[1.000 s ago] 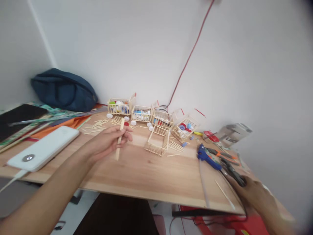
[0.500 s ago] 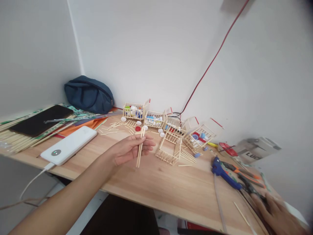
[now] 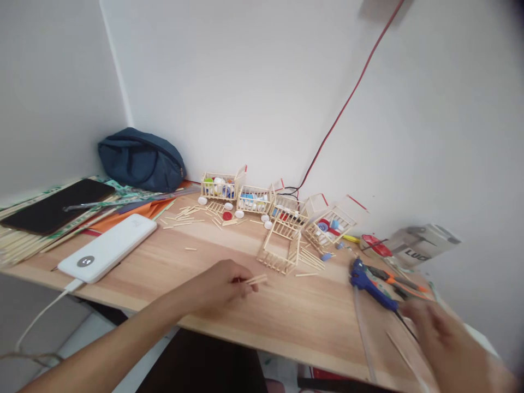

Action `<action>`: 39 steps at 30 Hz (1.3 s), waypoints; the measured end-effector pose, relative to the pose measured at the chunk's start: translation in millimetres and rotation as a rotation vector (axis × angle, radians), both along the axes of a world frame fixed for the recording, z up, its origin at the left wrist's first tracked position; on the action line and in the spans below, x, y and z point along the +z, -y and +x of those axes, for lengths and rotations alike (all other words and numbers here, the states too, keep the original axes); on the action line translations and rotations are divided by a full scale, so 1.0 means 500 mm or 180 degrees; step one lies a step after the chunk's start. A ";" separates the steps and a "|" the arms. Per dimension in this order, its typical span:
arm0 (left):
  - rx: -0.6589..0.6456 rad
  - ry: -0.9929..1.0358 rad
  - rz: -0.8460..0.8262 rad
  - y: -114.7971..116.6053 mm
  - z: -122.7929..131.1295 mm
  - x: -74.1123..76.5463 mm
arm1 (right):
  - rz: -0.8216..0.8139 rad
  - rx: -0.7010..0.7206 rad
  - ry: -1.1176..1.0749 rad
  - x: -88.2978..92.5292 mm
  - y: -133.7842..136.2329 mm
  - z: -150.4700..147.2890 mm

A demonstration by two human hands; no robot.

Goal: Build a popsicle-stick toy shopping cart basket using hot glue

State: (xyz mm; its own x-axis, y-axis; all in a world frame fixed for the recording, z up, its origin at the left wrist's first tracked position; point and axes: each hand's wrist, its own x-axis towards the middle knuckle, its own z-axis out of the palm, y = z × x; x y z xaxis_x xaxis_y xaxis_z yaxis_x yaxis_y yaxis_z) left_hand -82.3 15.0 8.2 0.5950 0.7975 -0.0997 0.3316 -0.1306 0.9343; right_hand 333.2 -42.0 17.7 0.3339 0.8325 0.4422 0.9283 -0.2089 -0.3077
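My left hand (image 3: 229,284) is closed around thin wooden sticks (image 3: 257,279), whose ends stick out to the right, above the front middle of the table. My right hand (image 3: 440,333) is blurred at the right side, its fingers curled close to the handle of a blue glue gun (image 3: 372,284). What those fingers hold is hidden. Behind the glue gun lie orange-handled pliers (image 3: 399,281). An unfinished-looking open stick frame (image 3: 280,254) stands beyond my left hand, with loose short sticks (image 3: 311,259) to its right.
Several small stick carts (image 3: 254,200) filled with bottle caps line the wall. A white power bank (image 3: 108,248), a black phone (image 3: 57,204) and a blue pouch (image 3: 141,158) are at the left. A carton (image 3: 423,245) and a red lid (image 3: 374,245) stand at the right.
My left hand has moved nearer and turned, so the sticks point right instead of upright. My right hand has risen and shifted from the dark tool towards the glue gun's handle.
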 end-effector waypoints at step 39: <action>0.0295 -0.1574 0.2870 0.026 0.011 -0.093 | -0.0121 0.1420 -0.0251 -0.121 -0.031 -0.371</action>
